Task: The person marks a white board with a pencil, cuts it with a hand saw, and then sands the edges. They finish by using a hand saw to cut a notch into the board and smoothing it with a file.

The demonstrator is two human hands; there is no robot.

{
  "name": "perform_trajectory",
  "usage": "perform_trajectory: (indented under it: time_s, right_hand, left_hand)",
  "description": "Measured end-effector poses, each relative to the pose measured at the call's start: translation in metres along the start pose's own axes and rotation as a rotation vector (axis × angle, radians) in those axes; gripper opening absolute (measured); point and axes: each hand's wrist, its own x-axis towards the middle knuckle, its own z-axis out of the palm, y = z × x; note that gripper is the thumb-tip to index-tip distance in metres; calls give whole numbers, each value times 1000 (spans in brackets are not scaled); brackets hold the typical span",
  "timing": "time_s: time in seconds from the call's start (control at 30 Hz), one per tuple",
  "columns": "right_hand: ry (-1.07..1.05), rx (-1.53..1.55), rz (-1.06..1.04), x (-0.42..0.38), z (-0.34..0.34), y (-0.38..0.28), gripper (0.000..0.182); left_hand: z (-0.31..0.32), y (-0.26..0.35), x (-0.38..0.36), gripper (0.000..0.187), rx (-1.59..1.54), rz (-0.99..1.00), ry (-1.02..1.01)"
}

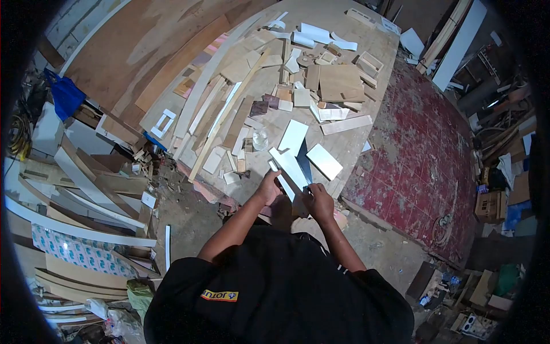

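Note:
My left hand (268, 188) is closed around a narrow white strip (285, 187) near the table's front edge. Close beside that strip, a wider white board (290, 167) slants from the tabletop down between my hands. My right hand (318, 202) is closed at the lower right of this board; a small dark thing shows at its fingertips, too hidden to name. A dark, pointed flat piece (304, 163) lies just beyond, partly covered by the board. White rectangular blocks flank it, one at the right (324, 161) and another farther back (293, 136).
The wooden worktable (358, 94) bears long strips (220, 123), several offcuts, a plywood panel (341, 83) and a clear container (260, 139). Curved boards (86, 229) are stacked at left. A red tiled floor (418, 155) lies at right, with boxes (490, 205) beyond.

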Motion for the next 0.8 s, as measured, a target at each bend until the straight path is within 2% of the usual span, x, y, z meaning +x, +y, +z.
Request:
perform_trajectory:
  time_s: [0.17, 0.3, 0.4, 0.5, 0.57, 0.63, 0.7, 0.77, 0.8]
  right_hand:
    - [-49, -44, -3, 8, -2, -2, 32]
    - [-145, -17, 31, 12, 4, 1, 31]
    - [-193, -20, -19, 12, 20, 16, 32]
    - [-306, -19, -23, -1, 46, 49, 35]
    - [-284, -15, -79, -2, 53, 58, 38]
    - [-313, -60, -49, -5, 54, 58, 39]
    - [-299, 3, -42, -8, 54, 63, 32]
    - [-300, 11, -50, -8, 58, 69, 33]
    - [-328, -15, -61, -9, 60, 72, 33]
  left_hand:
    - [6, 0, -4, 51, -16, 86, 28]
    - [6, 2, -2, 49, -254, 210, 149]
    - [-13, 1, -3, 47, -370, 223, 225]
    - [-65, -18, -5, 47, -399, 159, 249]
    - [-92, -26, -3, 43, -242, 117, 422]
    - [-104, -26, -15, 39, -206, 84, 437]
    - [-117, -25, -25, 35, 79, -130, 556]
    - [-129, -26, -36, 38, 107, -168, 497]
    - [-134, -27, -43, 39, 309, -247, 487]
